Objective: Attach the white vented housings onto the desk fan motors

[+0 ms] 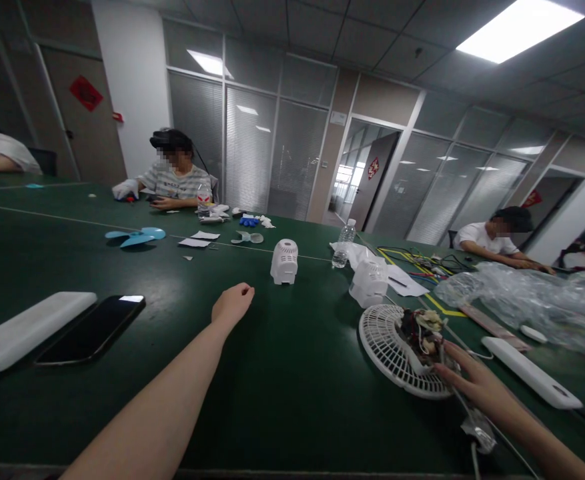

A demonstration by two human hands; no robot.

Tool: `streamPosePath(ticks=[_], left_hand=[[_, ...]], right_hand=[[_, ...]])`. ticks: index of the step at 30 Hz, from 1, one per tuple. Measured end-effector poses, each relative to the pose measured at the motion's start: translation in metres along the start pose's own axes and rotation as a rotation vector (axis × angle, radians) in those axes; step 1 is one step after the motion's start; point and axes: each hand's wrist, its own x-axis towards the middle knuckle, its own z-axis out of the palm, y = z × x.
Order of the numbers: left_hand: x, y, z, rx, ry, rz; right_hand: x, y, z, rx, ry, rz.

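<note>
My left hand [233, 308] is closed in a loose fist over the table, and whatever it holds, if anything, is hidden. Just beyond it stands a white slotted plastic housing [285, 261]. On the right, my right hand [467, 375] grips the fan motor [425, 337], its fingers and thumb at the motor's near side. Wires stick out of the motor, which sits on a round white fan grille [382, 353]. A cable runs from it past my wrist toward the table edge. Behind the grille stands a second, translucent white housing [369, 281].
A black phone [92, 331] and a white power bank [35, 330] lie at left; another white power bank [529, 373] is at right. Farther back are a blue fan blade [135, 236], a water bottle [345, 243] and crumpled plastic wrap [517, 297]. Several people sit around the table.
</note>
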Motion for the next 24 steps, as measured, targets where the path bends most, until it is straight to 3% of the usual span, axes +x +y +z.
streamPosePath(ticks=[3, 8, 16, 20, 24], left_hand=[[0.0, 0.002, 0.0, -0.008, 0.0, 0.012], [0.002, 0.006, 0.004, -0.048, -0.013, 0.078], [0.003, 0.01, 0.008, -0.129, -0.022, 0.224], [-0.001, 0.013, 0.009, -0.148, -0.058, 0.33], [-0.005, 0.015, 0.007, -0.105, -0.154, 0.496]], right_hand=[[-0.003, -0.028, 0.008, -0.01, -0.201, -0.144], [-0.001, -0.092, 0.03, 0.004, -0.327, -0.413], [0.003, -0.192, 0.086, 0.026, -0.261, -0.556], [-0.001, -0.216, 0.113, 0.018, -0.173, -0.513], [-0.003, -0.222, 0.125, 0.037, -0.15, -0.479]])
